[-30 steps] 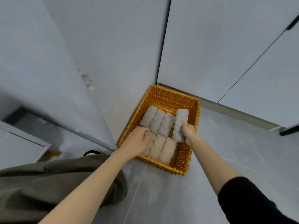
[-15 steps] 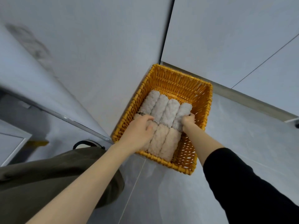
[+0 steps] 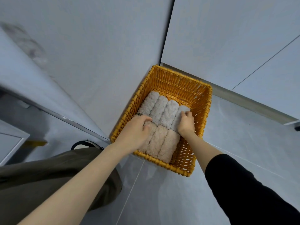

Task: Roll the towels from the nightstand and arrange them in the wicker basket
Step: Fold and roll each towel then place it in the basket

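Note:
A yellow wicker basket (image 3: 181, 82) stands on the floor in a corner. Several fluffy beige rolled towels (image 3: 158, 109) lie inside it in two rows, side by side. My right hand (image 3: 185, 123) grips the rightmost roll of the far row (image 3: 182, 109) and holds it down beside its neighbours. Resting on the near-row rolls at the basket's left side, my left hand (image 3: 136, 133) has its fingers curled over one of them. The near row's right rolls (image 3: 164, 143) lie uncovered.
Grey walls (image 3: 105, 54) meet right behind the basket, with a pale skirting strip (image 3: 253, 103) on the right. A grey tiled floor (image 3: 162, 200) spreads in front. My olive trouser leg (image 3: 48, 176) and a dark shoe (image 3: 84, 143) are at lower left.
My right hand has lowered the rightmost towel roll from tilted above the row to lying flat in it. The left hand stayed on the near rolls. The camera moved closer.

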